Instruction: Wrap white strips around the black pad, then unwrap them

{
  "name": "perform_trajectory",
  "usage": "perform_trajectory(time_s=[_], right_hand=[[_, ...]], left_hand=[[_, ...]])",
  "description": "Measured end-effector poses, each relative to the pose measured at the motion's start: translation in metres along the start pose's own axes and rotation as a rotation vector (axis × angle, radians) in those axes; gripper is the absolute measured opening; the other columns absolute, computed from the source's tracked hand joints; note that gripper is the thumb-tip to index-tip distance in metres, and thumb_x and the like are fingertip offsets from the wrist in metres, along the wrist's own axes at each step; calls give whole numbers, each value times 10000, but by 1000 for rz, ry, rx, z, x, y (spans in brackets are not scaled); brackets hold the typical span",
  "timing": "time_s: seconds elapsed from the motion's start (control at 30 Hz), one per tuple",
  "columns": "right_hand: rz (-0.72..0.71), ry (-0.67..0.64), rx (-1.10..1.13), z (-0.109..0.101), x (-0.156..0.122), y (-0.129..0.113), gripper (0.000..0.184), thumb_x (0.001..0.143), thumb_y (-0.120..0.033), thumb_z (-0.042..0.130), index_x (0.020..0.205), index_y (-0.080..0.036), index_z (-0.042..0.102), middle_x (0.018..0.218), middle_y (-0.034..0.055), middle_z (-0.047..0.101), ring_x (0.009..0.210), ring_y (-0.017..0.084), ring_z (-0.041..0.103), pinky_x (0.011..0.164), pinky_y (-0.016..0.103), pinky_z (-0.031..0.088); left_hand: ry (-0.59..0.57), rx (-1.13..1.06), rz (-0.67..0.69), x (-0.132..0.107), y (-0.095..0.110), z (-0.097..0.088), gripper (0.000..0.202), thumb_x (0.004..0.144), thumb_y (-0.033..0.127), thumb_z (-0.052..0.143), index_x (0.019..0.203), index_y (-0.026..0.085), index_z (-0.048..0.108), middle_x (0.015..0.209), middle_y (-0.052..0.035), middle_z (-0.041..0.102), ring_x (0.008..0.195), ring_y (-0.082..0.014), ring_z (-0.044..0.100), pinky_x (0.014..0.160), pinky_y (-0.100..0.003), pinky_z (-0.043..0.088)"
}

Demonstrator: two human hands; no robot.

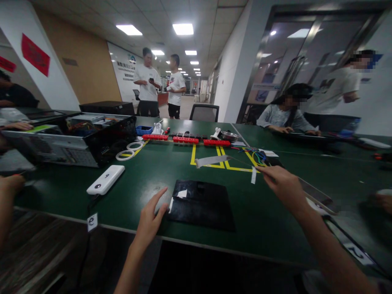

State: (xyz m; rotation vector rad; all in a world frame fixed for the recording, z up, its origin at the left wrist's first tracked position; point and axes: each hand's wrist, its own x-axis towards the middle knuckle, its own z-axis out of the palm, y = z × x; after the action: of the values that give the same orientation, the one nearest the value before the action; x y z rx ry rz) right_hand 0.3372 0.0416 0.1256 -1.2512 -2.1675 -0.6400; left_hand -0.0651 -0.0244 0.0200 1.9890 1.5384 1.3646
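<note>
A flat black panel (pixel 208 206) lies on the green table in front of me, with white patches at its left end. My left hand (pixel 150 214) is beside that end, its fingers apart and nothing in them. Out to the right, my right hand (pixel 283 188) pinches the end of a long, thin pale strip (pixel 212 161), perhaps tape. The strip stretches leftward in the air, its middle part showing only as a fine line. A small white piece (pixel 253 175) hangs just below my right fingertips; I cannot tell whether it is joined to the strip.
An opened computer case (pixel 64 143) stands at the left. White rings (pixel 125 155) and a white power bank (pixel 106 179) lie nearer. Red racks (pixel 185 139), a blue tray (pixel 143 130) and coloured wires (pixel 259 157) are farther back. Several people are around the table and room.
</note>
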Motion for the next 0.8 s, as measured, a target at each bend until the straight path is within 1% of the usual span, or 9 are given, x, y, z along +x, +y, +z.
perform_trajectory(time_s=[0.1, 0.13, 0.2, 0.27, 0.37, 0.43, 0.5, 0.63, 0.8], right_hand=[[-99, -11, 126, -3, 8, -59, 282, 885, -152, 418, 1074, -164, 627, 957, 81, 672, 868, 181, 612, 767, 314, 496], [-140, -32, 156, 0, 8, -76, 284, 884, -123, 412, 1063, -162, 630, 950, 77, 674, 857, 167, 610, 757, 290, 495], [-230, -63, 183, 11, 3, -104, 292, 882, -81, 401, 1042, -155, 634, 942, 72, 680, 835, 155, 603, 735, 276, 490], [-305, -95, 147, 26, -5, -124, 289, 877, -63, 406, 1037, -144, 634, 955, 77, 683, 820, 162, 596, 700, 287, 485], [-381, -155, 51, 47, -19, -142, 285, 869, -55, 420, 1050, -125, 628, 979, 90, 684, 823, 189, 593, 664, 314, 476], [-405, -185, 3, 56, -25, -149, 293, 870, -53, 415, 1070, -113, 621, 999, 103, 679, 844, 209, 594, 662, 334, 473], [-414, -197, -25, 62, -30, -155, 306, 874, -55, 401, 1088, -107, 614, 1022, 115, 672, 865, 224, 594, 661, 348, 471], [-427, -182, -32, 69, -33, -162, 317, 884, -71, 389, 1112, -110, 605, 1044, 123, 664, 893, 241, 592, 668, 366, 468], [-442, -187, -39, 72, -33, -165, 306, 883, -86, 399, 1095, -119, 617, 1058, 120, 660, 910, 241, 591, 684, 366, 479]], left_hand=[[203, 13, 49, -5, 19, -6, 339, 907, 308, 451, 1215, 206, 548, 1254, -82, 596, 1205, -229, 511, 1031, -447, 371], [245, 22, 80, -7, 25, -7, 318, 907, 283, 449, 1197, 209, 558, 1238, -76, 605, 1210, -227, 505, 1038, -451, 363], [263, 58, 151, -10, 33, -6, 302, 905, 238, 450, 1186, 216, 560, 1218, -65, 615, 1208, -217, 507, 1050, -457, 351], [200, 124, 223, -13, 35, -1, 310, 905, 209, 447, 1199, 224, 547, 1212, -58, 620, 1194, -208, 520, 1062, -469, 335], [-27, 253, 309, -16, 32, 12, 369, 914, 216, 442, 1281, 234, 481, 1288, -65, 572, 1209, -208, 508, 1058, -471, 347], [-179, 337, 355, -18, 29, 23, 427, 915, 242, 452, 1340, 241, 419, 1344, -70, 524, 1237, -221, 480, 1052, -476, 356], [-269, 410, 374, -21, 29, 34, 476, 908, 265, 470, 1374, 248, 376, 1381, -70, 485, 1266, -241, 444, 1051, -490, 352], [-318, 520, 359, -24, 31, 48, 533, 879, 317, 527, 1385, 258, 369, 1416, -83, 439, 1290, -294, 402, 1030, -521, 363], [-332, 582, 342, -24, 31, 52, 607, 837, 402, 579, 1389, 258, 370, 1408, -100, 446, 1294, -340, 380, 1027, -559, 341]])
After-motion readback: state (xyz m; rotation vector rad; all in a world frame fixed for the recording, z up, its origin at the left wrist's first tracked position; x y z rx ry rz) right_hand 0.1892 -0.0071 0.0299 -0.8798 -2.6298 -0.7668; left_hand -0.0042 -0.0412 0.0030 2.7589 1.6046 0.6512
